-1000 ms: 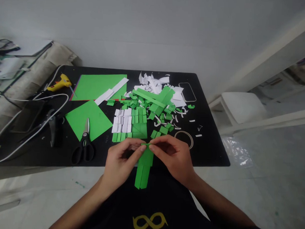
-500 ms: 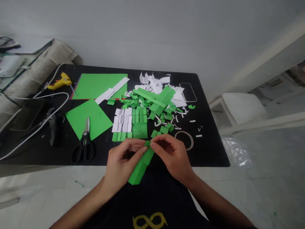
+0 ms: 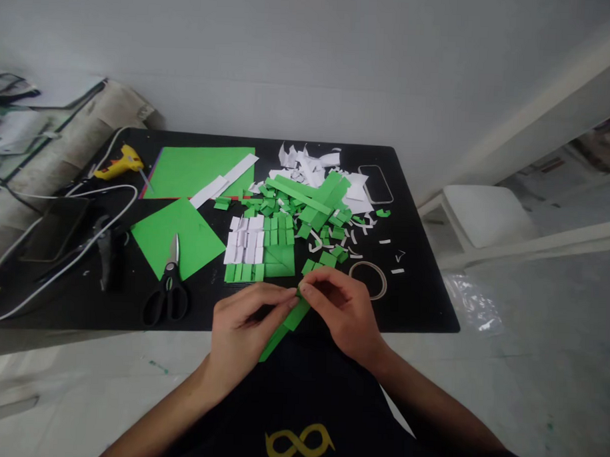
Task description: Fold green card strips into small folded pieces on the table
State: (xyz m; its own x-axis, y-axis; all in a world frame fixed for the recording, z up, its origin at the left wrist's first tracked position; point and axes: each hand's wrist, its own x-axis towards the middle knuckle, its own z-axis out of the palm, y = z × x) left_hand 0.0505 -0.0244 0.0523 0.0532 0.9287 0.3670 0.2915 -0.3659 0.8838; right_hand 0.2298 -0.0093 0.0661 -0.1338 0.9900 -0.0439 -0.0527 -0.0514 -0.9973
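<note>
Left hand point(image 3: 244, 320): thumb and forefinger pinch the upper end of the folded green strip point(image 3: 296, 317).
Right hand point(image 3: 342, 315): fingers grip that same end, just beside the left fingertips.
Strip from fingers: runs down and leftward from both pinches; its lower length lies nearer the left hand, which partly covers it.
Strip's long axis: slanted, free end pointing toward the dark shirt point(image 3: 324, 382) and left.
Strip's place: in front of the shirt, by the near edge of the bench point(image 3: 418, 286).
</note>
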